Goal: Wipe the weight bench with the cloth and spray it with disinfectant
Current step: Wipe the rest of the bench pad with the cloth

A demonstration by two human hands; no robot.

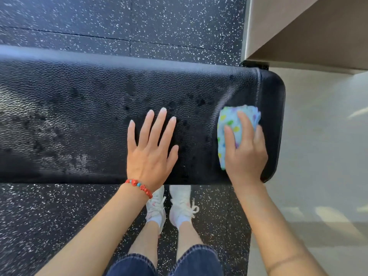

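Counter [83,108] spans frame middle, black pad wet-spotted. Right grip [246,154] holds cloth [232,132] pressed on pad, right end. Left grip [151,148] wide, flat on pad, center.

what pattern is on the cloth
Light blue cloth with multicoloured hearts, seen in the head view.

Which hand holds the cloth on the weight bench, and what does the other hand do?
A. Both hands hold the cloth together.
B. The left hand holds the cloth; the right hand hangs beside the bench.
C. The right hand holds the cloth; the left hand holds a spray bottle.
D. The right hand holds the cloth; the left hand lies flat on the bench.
D: the right hand grips the cloth near the end of the weight bench, while the left hand lies flat with straight fingers on the pad.
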